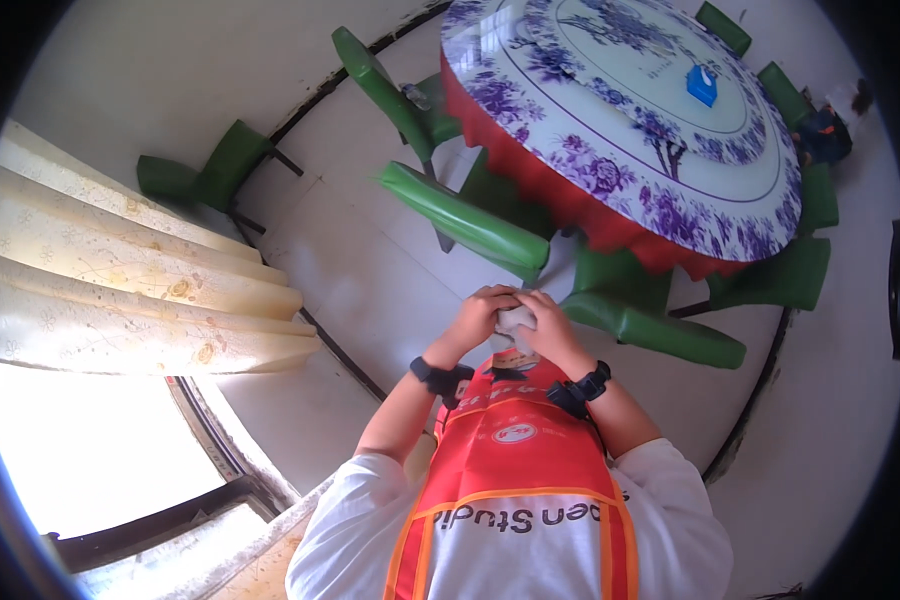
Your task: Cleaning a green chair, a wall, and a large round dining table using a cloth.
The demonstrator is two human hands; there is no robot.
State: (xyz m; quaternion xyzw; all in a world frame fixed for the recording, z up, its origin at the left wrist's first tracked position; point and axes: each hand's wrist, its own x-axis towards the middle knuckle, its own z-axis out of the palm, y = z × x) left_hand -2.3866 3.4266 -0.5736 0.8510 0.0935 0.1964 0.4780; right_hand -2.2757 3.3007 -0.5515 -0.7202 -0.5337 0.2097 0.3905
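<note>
Both hands gripping a pale crumpled cloth, clear of the round table

Head view: the step in hand looks to be the handling of a pale grey cloth (515, 321), bunched up between the left hand (486, 308) and the right hand (547, 322). The cloth lies on no surface; it is held in front of the body, at the top of the red apron (515, 425) as seen from above. It is well apart from the near edge of the round table (605, 232), and shows against the floor (355, 260) between two green chairs, one toward the left (467, 222), one toward the right (660, 335). The next move, as I judge it, calls for both hands to work together, one steadying the soft bundle while the other shifts its grip.

As for pose, both forearms reach forward from the body and angle inward, elbows out to the sides, so that the hands meet at the middle. Each wrist wears a black band. The left hand is closed on the cloth, fingers curled over its far side; the right hand grasps it from the other side, its fingers close to the left's. How the fingertips press beneath the cloth is hidden, and I cannot tell how firmly they squeeze.
</note>
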